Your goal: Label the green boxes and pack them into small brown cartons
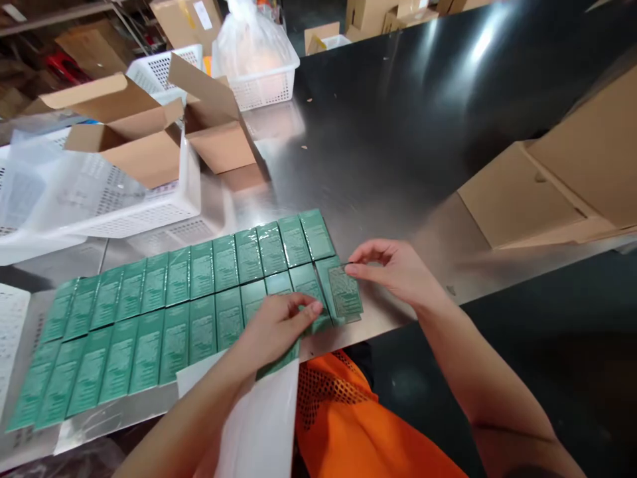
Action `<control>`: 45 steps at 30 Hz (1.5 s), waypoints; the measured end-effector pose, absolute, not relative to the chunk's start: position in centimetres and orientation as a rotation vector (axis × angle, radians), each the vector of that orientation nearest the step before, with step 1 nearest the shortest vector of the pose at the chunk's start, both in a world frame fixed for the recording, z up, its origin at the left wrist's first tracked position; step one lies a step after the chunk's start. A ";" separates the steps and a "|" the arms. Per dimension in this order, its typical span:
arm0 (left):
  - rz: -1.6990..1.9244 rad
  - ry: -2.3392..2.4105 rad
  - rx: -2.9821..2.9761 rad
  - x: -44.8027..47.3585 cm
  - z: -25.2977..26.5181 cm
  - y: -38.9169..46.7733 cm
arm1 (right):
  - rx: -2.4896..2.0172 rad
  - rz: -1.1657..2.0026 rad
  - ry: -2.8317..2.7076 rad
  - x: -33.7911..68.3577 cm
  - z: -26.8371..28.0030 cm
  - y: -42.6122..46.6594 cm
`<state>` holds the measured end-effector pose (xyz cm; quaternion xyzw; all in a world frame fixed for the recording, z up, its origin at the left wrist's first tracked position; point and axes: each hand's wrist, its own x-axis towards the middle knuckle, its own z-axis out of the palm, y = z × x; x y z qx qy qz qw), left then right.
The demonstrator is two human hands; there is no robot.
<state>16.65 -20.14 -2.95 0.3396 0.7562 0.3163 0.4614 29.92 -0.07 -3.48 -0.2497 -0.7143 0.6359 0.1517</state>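
Two rows of green boxes point(179, 279) lie on the metal table point(358, 222), and at the right end of the nearer row my right hand point(395, 269) pinches a clear printed film point(347, 295) by its upper edge. My left hand point(279, 322) is apart from it, over neighbouring boxes; whether it grips anything, I cannot tell.

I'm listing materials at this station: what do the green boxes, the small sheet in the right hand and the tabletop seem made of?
Green boxes: probably card under glossy film, given the crinkled highlights.
Small sheet: possibly thin, glossy plastic, given its murky, see-through look.
Tabletop: likely smooth metal, from its grey sheen and blurred reflections.
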 end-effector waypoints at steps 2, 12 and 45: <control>0.734 1.854 0.881 17.9 -3.7 -19.8 | -0.745 1.873 -2.035 29.8 -3.9 -0.3; 0.571 1.967 0.969 20.1 -4.3 -18.2 | -0.786 1.833 -2.094 29.9 -6.9 -0.9; 0.326 2.040 0.995 20.1 -4.4 -16.5 | -0.909 1.621 -2.109 30.4 -8.1 -2.5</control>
